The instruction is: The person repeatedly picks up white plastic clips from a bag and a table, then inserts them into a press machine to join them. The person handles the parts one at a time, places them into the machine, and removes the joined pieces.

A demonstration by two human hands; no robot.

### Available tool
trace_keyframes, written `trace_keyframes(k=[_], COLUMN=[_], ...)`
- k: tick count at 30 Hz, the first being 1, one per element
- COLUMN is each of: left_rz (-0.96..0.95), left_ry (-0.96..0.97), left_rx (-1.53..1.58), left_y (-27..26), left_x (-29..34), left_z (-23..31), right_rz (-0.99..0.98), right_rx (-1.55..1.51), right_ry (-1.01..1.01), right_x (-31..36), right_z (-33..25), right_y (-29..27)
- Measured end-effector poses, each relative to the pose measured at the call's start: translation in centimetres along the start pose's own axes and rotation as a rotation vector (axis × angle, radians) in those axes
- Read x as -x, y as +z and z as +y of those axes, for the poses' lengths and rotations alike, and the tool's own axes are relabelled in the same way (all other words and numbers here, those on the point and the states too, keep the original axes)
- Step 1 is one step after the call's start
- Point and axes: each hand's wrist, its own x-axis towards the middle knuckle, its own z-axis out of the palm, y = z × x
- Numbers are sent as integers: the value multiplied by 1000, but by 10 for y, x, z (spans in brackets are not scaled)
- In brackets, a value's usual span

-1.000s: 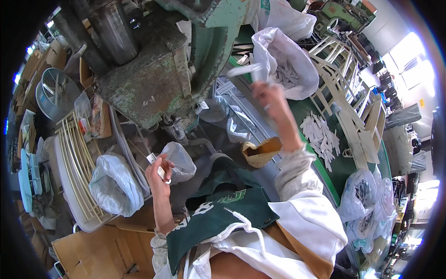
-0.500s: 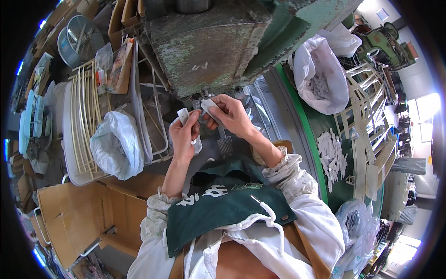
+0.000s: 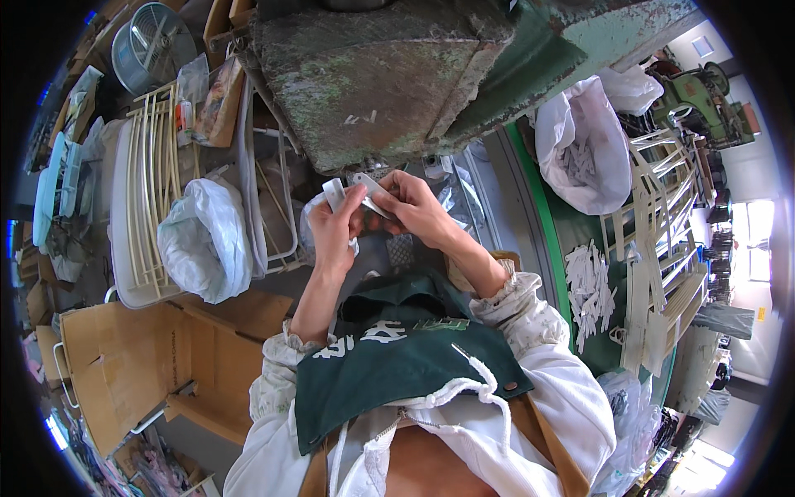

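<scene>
My left hand [image 3: 333,234] is closed on a small white flat strip [image 3: 334,194], whose upper end sticks up past the thumb. Close beside it, my right hand [image 3: 416,209] pinches another white flat piece [image 3: 365,183] with a rounded end. The two pieces nearly meet; whether they touch is hard to tell. Both hands are just in front of the lower edge of a worn green machine [image 3: 373,91]. Something white shows under my left hand, partly hidden by it.
On the right, a green table [image 3: 542,195] bears a white sack [image 3: 609,124] of small white pieces, a pile of white strips [image 3: 590,290] and long pale strips [image 3: 654,290]. To the left are a white tub [image 3: 122,248] with long rods, a plastic bag [image 3: 203,240] and an open cardboard box [image 3: 124,364].
My left hand has come nearer my right, so the two white pieces are closer together. The view has shifted slightly.
</scene>
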Motion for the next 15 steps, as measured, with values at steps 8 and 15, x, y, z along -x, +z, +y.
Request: trace_keyframes(k=[8, 15], left_rz=[53, 44], left_ry=[9, -49], left_rx=[-144, -136], left_y=[11, -4], left_x=[-18, -24], left_z=[2, -7], right_rz=[10, -20], right_rx=[-171, 683], right_ry=[17, -102], right_x=[-2, -13], right_z=[10, 37], right_y=[1, -84])
